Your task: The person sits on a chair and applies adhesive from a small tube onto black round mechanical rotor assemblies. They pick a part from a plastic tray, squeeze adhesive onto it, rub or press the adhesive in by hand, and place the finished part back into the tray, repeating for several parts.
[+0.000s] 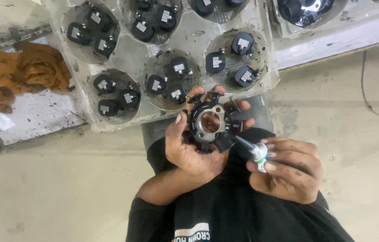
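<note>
My left hand (189,150) holds a round black stator ring (211,122) with a metal centre hole and several black arms around its rim. Fingers wrap its far side, the thumb lies on its left edge. My right hand (290,169) grips a small tube (257,153) with a grey pointed nozzle and a green band. The nozzle tip sits just beside the ring's lower right edge. Both hands are smeared with dark grime and hover over my lap in black clothing.
A clear plastic tray (135,56) with round pockets holding small black coil parts (173,83) lies ahead. A second tray (355,15) with a black part sits at top right. An orange-brown rag (17,74) lies left. A thin cable (365,87) runs across the concrete floor.
</note>
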A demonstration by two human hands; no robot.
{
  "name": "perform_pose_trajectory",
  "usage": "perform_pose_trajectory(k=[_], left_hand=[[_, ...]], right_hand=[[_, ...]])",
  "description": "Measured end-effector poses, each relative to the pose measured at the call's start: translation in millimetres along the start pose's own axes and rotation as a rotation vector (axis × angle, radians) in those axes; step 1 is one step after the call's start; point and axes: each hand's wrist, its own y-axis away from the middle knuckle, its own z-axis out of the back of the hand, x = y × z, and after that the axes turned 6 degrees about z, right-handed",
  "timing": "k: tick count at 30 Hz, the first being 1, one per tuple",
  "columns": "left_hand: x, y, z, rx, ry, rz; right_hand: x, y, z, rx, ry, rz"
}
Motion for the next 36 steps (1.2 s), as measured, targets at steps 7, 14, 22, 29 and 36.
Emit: perform_pose_trajectory(k=[7, 14, 22, 29, 36], left_hand=[[1.6, 2.0, 1.8, -0.051, -0.004, 0.045], [2.0, -0.7, -1.3, -0.069, 0.002, 0.028], [1.8, -0.6, 5.9, -0.1, -0.024, 0.059], [-1.9, -10.6, -20.3, -0.058, -0.097, 0.087], [-2.5, -56.5, -35.0, 0.071, -0.545, 0.277]], right_hand=[[3.2, 3.0, 3.1, 0.082, 0.112, 0.01], [6.2, -2.8, 4.5, 0.06, 0.127, -0.021], [7.6, -11.0, 4.6, 0.054, 0.099, -0.013], [-0.9, -12.6, 31.2, 0.006, -0.143, -0.207], [-43.8, 39.0, 64.2, -0.438, -0.234, -0.286]])
